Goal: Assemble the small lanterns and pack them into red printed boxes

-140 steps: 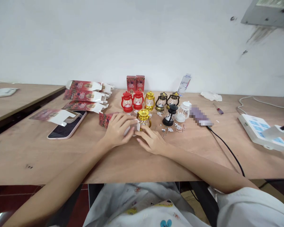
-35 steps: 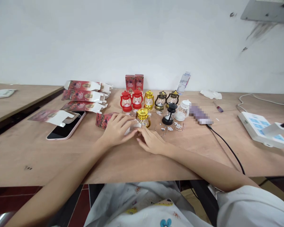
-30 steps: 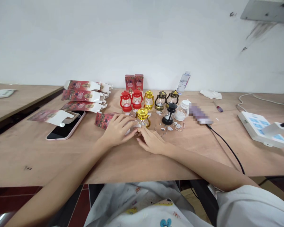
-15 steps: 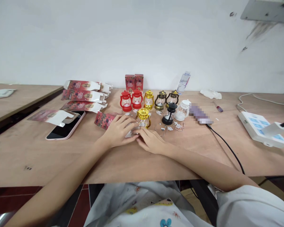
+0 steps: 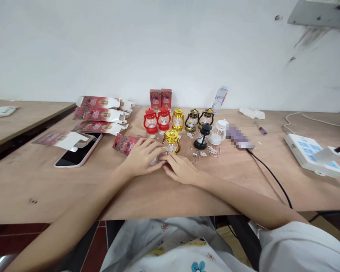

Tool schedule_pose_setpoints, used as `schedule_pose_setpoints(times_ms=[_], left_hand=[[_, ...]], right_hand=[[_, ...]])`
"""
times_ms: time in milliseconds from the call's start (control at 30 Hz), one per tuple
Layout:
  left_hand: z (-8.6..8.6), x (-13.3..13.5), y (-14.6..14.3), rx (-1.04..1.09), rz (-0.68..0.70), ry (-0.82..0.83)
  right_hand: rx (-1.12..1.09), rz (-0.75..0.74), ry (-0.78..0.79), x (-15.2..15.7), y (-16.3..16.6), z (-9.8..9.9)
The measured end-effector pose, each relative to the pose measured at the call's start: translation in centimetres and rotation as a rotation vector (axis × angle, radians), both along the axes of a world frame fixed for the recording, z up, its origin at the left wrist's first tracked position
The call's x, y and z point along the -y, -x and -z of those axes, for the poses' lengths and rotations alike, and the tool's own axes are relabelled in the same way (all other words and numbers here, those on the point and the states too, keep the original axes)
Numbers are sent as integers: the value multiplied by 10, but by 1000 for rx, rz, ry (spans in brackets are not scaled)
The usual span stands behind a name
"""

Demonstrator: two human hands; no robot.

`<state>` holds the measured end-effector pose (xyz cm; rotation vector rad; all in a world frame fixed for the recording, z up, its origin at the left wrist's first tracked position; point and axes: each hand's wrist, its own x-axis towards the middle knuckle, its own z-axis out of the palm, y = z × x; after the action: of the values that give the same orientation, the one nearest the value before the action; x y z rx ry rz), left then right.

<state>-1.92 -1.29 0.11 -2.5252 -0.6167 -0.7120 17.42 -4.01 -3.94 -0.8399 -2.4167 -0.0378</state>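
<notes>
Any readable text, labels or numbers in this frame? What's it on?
No text reads clearly.
Print on the flat red cartons: too small.
Print on the upright red boxes: too small.
Pattern on the red box under the left hand: blurred.
Label on the bottle: blurred.
Blue marks on the power strip: unreadable.

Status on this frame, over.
Left hand clasps red box on table. Right hand touching its end, grip unclear. Gold lantern close behind.

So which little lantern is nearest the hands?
The front gold lantern, alone before the row and just beyond the left hand and right hand. The rear gold lantern stands in the row, farther off.
</notes>
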Motion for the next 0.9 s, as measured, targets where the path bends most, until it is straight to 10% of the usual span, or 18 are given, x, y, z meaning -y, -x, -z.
schedule_pose_setpoints(times_ms=[900], left_hand=[[2, -1, 1, -36, -7, -17]], right_hand=[[66, 14, 7, -2, 0, 2]])
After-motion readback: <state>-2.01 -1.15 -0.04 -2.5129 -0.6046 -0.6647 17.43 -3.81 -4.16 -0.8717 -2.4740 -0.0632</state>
